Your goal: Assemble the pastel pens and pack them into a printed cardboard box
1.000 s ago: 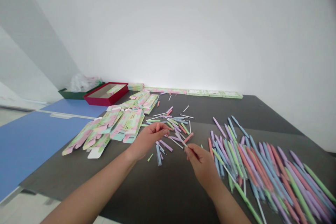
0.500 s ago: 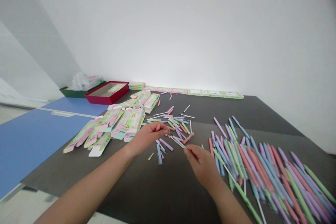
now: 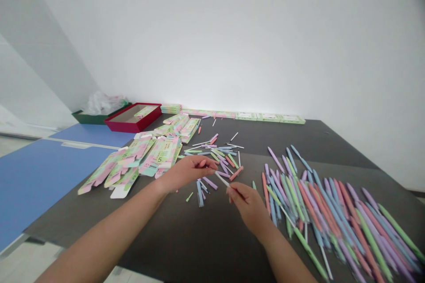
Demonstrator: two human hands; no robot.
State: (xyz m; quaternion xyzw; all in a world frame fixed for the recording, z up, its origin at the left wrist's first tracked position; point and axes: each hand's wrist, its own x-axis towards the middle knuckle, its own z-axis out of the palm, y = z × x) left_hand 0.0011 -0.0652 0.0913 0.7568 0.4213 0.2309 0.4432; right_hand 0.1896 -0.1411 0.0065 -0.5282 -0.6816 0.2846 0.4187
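Head cam here: my right hand [image 3: 249, 207] is pinched narrow on a white pen part [image 3: 222, 179], lifted clear of the loose pen bits [image 3: 212, 152] at far left, left hand [image 3: 187, 171] closed beside it, can't tell if holding anything.

Box blanks [image 3: 159, 154] left on table [image 3: 186, 243], pen parts [image 3: 215, 152] centre, pens [image 3: 332, 216] right

Pastel pens [image 3: 325, 216] in lilac, coral, sky blue and mint, a white refill [image 3: 222, 179], mint-and-pink printed cartons [image 3: 161, 152]
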